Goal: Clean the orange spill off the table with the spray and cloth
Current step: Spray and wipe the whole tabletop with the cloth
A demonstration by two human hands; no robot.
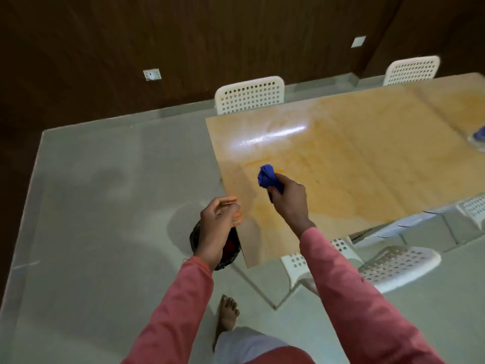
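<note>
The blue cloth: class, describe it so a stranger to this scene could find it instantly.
Start at the wooden table smeared with orange. Above its near-left corner, the right hand grips a bunched blue cloth. It is the only deep-blue thing held in a hand; the other bluish object sits at the table's far right edge.

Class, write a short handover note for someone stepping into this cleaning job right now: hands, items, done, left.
Right hand: grips the bunched blue cloth above the wooden table.
Left hand: holds nothing, orange on its fingertips, above the black bin.
Spray: a blue-topped object at the table's far right may be it.
Done: unclear.
Left: orange smears cover the tabletop; spray and wipe.
</note>
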